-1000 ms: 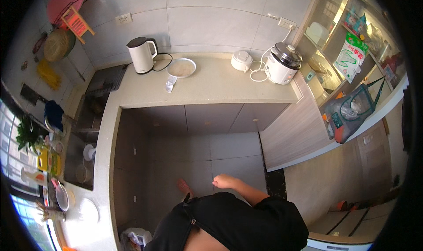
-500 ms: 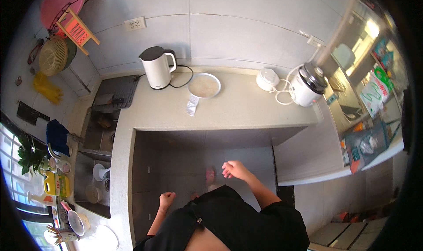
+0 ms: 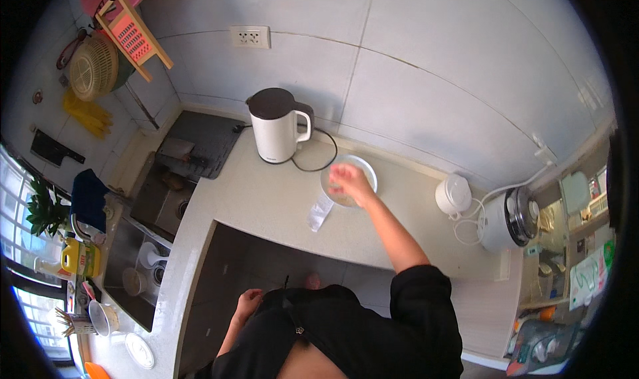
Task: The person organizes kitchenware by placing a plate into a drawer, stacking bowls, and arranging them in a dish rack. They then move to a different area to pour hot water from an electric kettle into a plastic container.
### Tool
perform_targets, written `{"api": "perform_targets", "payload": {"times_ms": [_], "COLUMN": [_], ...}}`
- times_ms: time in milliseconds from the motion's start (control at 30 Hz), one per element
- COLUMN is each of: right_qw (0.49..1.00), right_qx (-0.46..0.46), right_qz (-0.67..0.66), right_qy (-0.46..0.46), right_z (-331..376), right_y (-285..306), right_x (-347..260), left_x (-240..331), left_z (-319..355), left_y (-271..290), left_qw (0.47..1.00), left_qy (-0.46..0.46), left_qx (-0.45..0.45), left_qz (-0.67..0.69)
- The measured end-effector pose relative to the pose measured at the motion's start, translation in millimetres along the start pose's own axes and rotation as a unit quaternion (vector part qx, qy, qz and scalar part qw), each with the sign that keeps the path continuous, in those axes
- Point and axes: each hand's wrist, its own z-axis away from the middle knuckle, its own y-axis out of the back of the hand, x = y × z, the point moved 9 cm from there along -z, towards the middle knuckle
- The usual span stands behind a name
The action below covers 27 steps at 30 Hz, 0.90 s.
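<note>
Right hand point(image 3: 349, 181) moved over bowl point(image 3: 371, 173), labelled bottle point(image 3: 81, 258)

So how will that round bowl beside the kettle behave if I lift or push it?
The bowl looks wide and low, so a push would probably slide rather than tip it. Its pale contents may shift or spill if tilted. The evenly round rim suggests it's likely stiff.
</note>
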Motion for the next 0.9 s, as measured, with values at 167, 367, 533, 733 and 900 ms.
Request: {"api": "perform_targets", "payload": {"times_ms": [167, 367, 533, 733, 900], "right_qw": [0.987, 0.957, 0.922, 0.925, 0.933], "right_qx": [0.035, -0.142, -0.224, -0.234, -0.226], "right_qz": [0.155, 0.224, 0.231, 0.231, 0.234], "right_qy": [0.029, -0.114, -0.217, -0.192, -0.152], "right_z": [-135.3, -202.2, -211.5, -219.4, -221.5], "right_y": [9.9, -26.0, -23.3, -24.8, -24.1], "right_x": [-44.7, -55.1, -43.2, -37.8, -39.9], "left_x": [86.9, 211.9, 330.0, 457.8, 503.1], "left_z": [-6.6, -57.0, -165.2, -247.7, -250.6], "left_y": [11.4, 41.7, 74.0, 73.7, 60.6], "left_qw": [0.993, 0.961, 0.962, 0.914, 0.892], "left_qy": [-0.009, -0.109, -0.251, -0.399, -0.446], "left_qx": [-0.086, -0.159, -0.048, 0.036, -0.074], "left_qz": [0.081, 0.198, 0.098, -0.062, -0.004]}}
